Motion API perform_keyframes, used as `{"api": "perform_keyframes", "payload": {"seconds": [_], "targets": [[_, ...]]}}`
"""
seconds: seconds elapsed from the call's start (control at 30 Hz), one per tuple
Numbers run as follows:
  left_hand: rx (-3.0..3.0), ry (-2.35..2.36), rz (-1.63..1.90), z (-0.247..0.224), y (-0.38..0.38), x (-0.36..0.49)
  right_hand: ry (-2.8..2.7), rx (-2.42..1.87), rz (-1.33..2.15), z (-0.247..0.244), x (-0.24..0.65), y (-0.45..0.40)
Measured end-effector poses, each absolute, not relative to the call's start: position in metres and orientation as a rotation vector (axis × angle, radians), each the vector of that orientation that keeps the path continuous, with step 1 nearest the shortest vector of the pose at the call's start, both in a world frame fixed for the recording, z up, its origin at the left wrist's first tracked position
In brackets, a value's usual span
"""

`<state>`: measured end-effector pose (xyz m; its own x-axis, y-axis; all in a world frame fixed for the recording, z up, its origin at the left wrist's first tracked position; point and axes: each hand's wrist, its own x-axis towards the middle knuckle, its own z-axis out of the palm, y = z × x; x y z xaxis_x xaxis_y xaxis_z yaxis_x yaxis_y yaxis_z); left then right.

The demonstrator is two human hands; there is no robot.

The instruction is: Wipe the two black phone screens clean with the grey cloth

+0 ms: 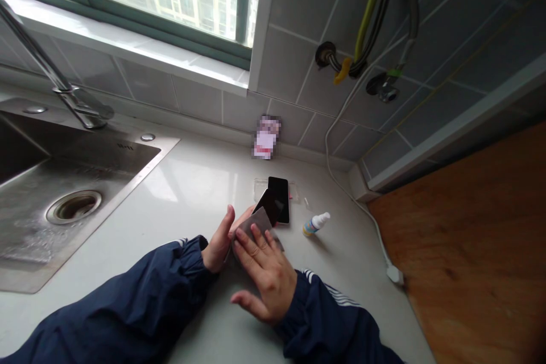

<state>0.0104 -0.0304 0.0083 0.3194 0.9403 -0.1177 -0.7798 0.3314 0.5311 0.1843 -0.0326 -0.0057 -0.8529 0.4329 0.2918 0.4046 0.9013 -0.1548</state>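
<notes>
Supported from beneath by the left hand [219,242], the phone [263,206] presumably stays steady. Right hand [271,278], fingers extended, presses the cloth [256,228] flat.

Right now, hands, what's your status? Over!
Left hand holding phone. Right hand flat on gray cloth over it. Second phone just beyond; spray bottle standing clear.

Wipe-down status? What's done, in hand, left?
Done, apparently: clear case off, lying by the black phone on the counter.
In hand: left hand holds a dark-screened device; right hand presses grey cloth on it.
Left: likely finishing that surface, then recasing. Can't tell whether the counter phone is wiped or the upright bottle was used.
</notes>
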Motion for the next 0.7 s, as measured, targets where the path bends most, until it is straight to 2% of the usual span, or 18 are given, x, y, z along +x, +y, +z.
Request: {"api": "perform_keyframes", "payload": {"seconds": [0.23,0.43,0.7], "targets": [[0.478,0.531,1.127,0.006,-0.033,0.011,-2.488,-0.886,0.078,-0.009,0.186,-0.024],[0.495,0.566,1.183,0.005,-0.033,0.015,-2.667,-0.675,0.096,-0.010,0.184,-0.031],[0.456,0.547,1.184,-0.002,-0.041,0.011,-2.338,-0.956,0.045,-0.008,0.190,-0.016]]}}
